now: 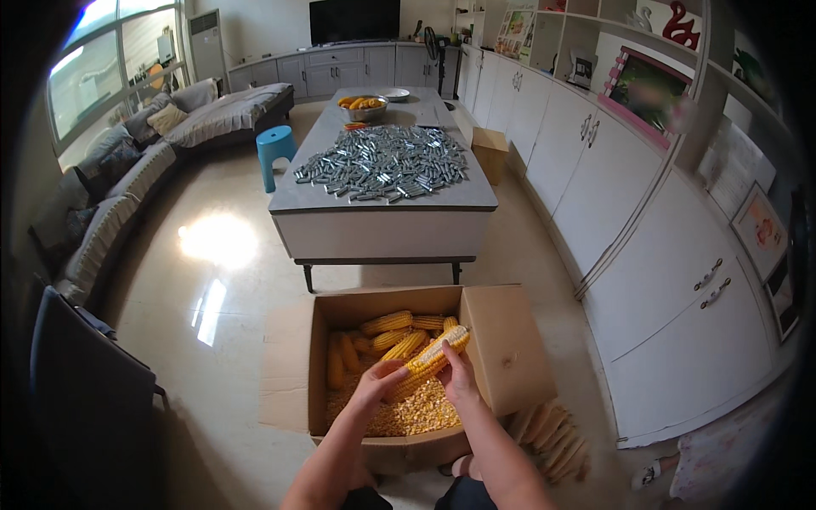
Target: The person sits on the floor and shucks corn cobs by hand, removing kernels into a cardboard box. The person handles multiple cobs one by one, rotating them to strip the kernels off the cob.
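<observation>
Both my hands hold one yellow corn cob (438,349) over an open cardboard box (501,340) on the floor. My left hand (380,380) grips the cob's lower end and my right hand (457,376) wraps it from the right. The cob tilts up to the right, and part of it shows pale bare rows. Inside the box lie several whole corn cobs (387,333) at the back and a heap of loose kernels (416,414) at the front.
Bare stripped cobs (552,438) are piled on the floor right of the box. Ahead stands a grey table (382,200) covered with small silver pieces, with a bowl of corn (363,105) at its far end. A blue stool (275,153), sofas on the left, white cabinets on the right.
</observation>
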### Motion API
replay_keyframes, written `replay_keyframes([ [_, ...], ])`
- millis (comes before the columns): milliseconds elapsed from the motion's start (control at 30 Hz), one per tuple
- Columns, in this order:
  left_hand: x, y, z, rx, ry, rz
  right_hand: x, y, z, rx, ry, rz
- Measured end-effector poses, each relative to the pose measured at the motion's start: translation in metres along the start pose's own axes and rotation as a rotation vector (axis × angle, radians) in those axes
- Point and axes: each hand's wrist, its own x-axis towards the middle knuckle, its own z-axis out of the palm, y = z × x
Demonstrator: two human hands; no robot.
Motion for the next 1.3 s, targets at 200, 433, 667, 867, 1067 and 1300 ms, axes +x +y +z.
replay_keyframes([
  [200,0.035,0.009,-0.025,-0.485,0.202,0.165,0.003,-0.018,-0.002,-0.028,0.012,0.181],
  [433,0.046,-0.011,-0.002,-0.696,0.066,0.301,-0.018,0.025,0.038,0.223,0.013,0.299],
  [667,0.046,-0.002,-0.007,-0.608,0.158,0.302,-0.015,0.022,0.03,-0.209,-0.143,0.229],
  [867,0.05,0.001,-0.019,-0.699,0.224,0.246,-0.015,0.017,0.036,-0.361,-0.264,0.231],
  [1067,0.034,0.006,-0.008,-0.427,0.19,0.074,-0.009,0.011,0.041,-0.424,-0.287,0.071],
  [1300,0.019,0.002,0.015,-0.274,0.062,0.201,-0.017,0.017,0.055,-0.708,-0.315,-0.134],
])
